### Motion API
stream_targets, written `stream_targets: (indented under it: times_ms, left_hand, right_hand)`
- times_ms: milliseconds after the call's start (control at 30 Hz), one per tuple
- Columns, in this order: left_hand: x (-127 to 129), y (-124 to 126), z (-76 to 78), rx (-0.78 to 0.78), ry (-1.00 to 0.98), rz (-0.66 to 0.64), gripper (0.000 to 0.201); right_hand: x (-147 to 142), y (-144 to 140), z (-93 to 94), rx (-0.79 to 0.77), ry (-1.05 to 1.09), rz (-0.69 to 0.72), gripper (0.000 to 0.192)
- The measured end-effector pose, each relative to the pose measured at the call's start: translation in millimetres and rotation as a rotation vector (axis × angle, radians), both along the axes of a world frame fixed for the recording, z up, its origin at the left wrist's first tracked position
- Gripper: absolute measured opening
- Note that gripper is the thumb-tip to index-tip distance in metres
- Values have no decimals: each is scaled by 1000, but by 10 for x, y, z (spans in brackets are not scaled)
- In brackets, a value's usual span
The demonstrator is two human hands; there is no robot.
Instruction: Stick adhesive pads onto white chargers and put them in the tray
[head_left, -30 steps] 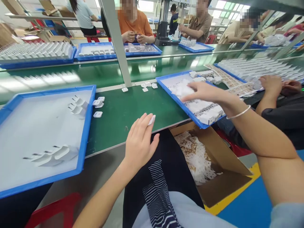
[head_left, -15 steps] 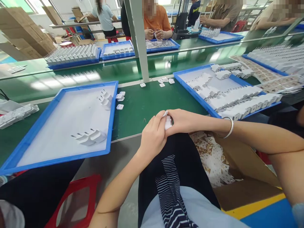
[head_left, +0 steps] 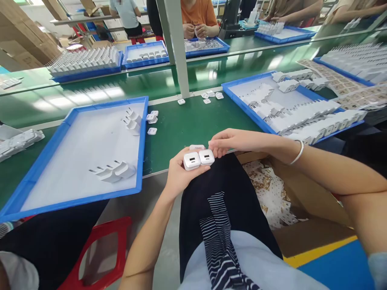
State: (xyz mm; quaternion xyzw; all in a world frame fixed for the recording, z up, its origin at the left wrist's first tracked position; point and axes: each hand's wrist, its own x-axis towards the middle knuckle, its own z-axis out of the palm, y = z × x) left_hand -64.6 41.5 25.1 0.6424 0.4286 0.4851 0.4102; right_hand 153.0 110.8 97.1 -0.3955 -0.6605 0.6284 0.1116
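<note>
My left hand [head_left: 178, 171] is closed around two white USB wall chargers [head_left: 198, 159], side by side with their port faces toward me. Behind them, at the fingers, shows a small white piece with faint print [head_left: 196, 147]. Close to the right-hand charger's upper corner, my right hand [head_left: 222, 143] has its fingers curled together; what is in them, if anything, is hidden. On the green bench, left of my hands, lie several small white square caps [head_left: 152, 131]. More such caps [head_left: 207, 101] rest near the post.
To the left, a blue-rimmed tray [head_left: 140, 161] holds several white plugs [head_left: 115, 172]. A second tray [head_left: 242, 104] on the right carries rows of white chargers. An upright post [head_left: 178, 52] rises ahead. Below right is an open carton [head_left: 308, 237] of scraps. Co-workers sit across the bench.
My hands were cupped together around a white piece. Now they have come apart somewhat, and the left shows the two chargers with their ports facing me. The camera view has shifted slightly.
</note>
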Motion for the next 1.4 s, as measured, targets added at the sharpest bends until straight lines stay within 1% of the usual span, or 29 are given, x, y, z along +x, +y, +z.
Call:
stream_targets:
  times_ms: [33,100,167,267,333,400,500,533,600,633,700,800,833,900,933,1000,1067,1133,1167,1233,1267,1300,1333,1400]
  left_hand:
    - [-21,-26,13,-74,-60,-31,43]
    - [-32,-91,44,-142,-129,-80,44]
    - [-15,-164,86,-131,-127,-110,42]
    - [6,-269,155,-86,-67,-149,40]
    - [-8,-324,181,-100,-47,-183,39]
    - [-37,-361,178,-176,-68,-230,40]
    - [-59,-390,128,-338,-153,-278,44]
    - [-51,-394,106,-372,-177,-266,45]
    - [-14,-400,65,-391,-221,-202,44]
    - [12,-402,48,-380,-247,-162,45]
    - [66,-408,25,-350,-300,-99,48]
    - [123,-432,22,-297,-310,-53,44]
    - [133,-444,27,-279,-296,-46,42]
    - [146,-468,37,-258,-273,-41,41]
    - [150,-479,41,-257,-265,-41,42]
    - [158,-495,42,-262,-244,-45,44]
    - [169,-502,37,-249,-206,-41,43]
    - [179,-500,34,-198,-145,-6,42]
    - [183,-497,35,-161,-113,24,41]
    - [186,-491,46,-77,-57,89,38]
    - [185,-489,55,-37,-37,113,38]
    - [183,-487,65,1,-19,129,38]
    - [182,-487,77,35,1,139,38]
    - [185,-486,101,89,45,146,39]
  right_hand:
    - [0,-24,-17,67,48,-53,38]
    - [-35,-94,-68,151,131,-94,33]
    - [-88,-171,-140,130,184,-69,33]
    - [-134,-261,-250,84,227,-58,32]
    - [-118,-302,-293,136,233,-67,28]
    - [-76,-332,-300,233,199,-48,22]
    - [-20,-374,-273,349,113,3,19]
    - [-14,-394,-267,378,95,1,19]
    - [-30,-447,-282,424,91,-49,20]
    - [-51,-480,-307,427,115,-90,20]
    - [-110,-550,-398,375,226,-211,18]
    - [-207,-639,-601,211,438,-412,24]
    - [-232,-660,-669,161,482,-459,27]
    - [-263,-692,-781,96,507,-497,32]
    - [-268,-704,-821,88,496,-504,34]
    - [-253,-718,-870,127,448,-496,35]
    - [-205,-717,-894,219,384,-468,34]
    - [-126,-707,-901,353,306,-461,32]
    - [-80,-703,-897,425,264,-493,31]
    - [12,-713,-867,520,221,-634,29]
    - [48,-733,-840,511,238,-702,29]
    - [75,-762,-806,460,278,-745,30]
    - [89,-800,-769,381,329,-749,31]
    - [84,-886,-695,217,422,-651,31]
